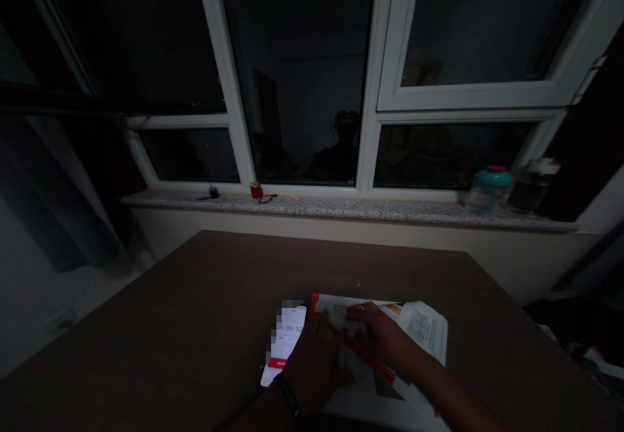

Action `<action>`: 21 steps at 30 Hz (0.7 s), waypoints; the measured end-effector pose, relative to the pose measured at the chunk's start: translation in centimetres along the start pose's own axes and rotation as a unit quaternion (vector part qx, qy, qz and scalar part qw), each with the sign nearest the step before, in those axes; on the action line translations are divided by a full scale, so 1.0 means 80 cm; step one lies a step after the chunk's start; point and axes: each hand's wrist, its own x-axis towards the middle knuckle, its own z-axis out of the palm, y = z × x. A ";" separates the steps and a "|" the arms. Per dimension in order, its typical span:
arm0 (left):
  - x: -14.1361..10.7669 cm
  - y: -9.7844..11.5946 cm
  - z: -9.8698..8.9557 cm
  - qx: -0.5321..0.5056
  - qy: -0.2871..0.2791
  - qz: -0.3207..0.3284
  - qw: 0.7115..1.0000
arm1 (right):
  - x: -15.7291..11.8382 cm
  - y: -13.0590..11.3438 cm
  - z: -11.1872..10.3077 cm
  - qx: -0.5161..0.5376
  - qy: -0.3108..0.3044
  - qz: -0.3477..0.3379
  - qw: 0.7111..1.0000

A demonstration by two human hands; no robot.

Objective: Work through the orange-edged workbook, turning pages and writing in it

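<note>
- Two hands on a brown table (185,315), phone first
- phone (287,341) — lit, showing digits, flat on the table, just left of the left hand
- left hand (314,364) — dark wristband (287,394), fingers spread on the papers' edge, can't tell if pinching
- papers (419,331) — printed, red-orange markings, lying under both hands
- right hand (383,340) — fingers slightly curled on the papers, can't tell if holding
- windowsill (341,208) — behind the table: small red thing (256,190), two jars (509,188) far right
</note>
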 end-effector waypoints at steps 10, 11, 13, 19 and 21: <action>0.005 -0.001 -0.009 0.016 -0.004 -0.016 1.000 | 0.001 0.006 0.008 0.011 0.020 0.002 1.000; 0.005 -0.001 -0.010 0.016 -0.003 -0.018 1.000 | 0.000 0.005 0.008 0.011 0.020 0.003 1.000; 0.005 -0.001 -0.011 0.017 0.006 -0.019 1.000 | 0.000 0.004 0.008 0.007 0.017 0.005 1.000; 0.003 0.005 -0.012 0.022 -0.004 -0.028 0.999 | -0.001 -0.005 0.002 -0.044 -0.006 0.000 0.999; 0.003 0.007 -0.014 0.021 -0.009 -0.026 0.999 | 0.000 -0.007 -0.003 -0.071 -0.013 0.001 0.997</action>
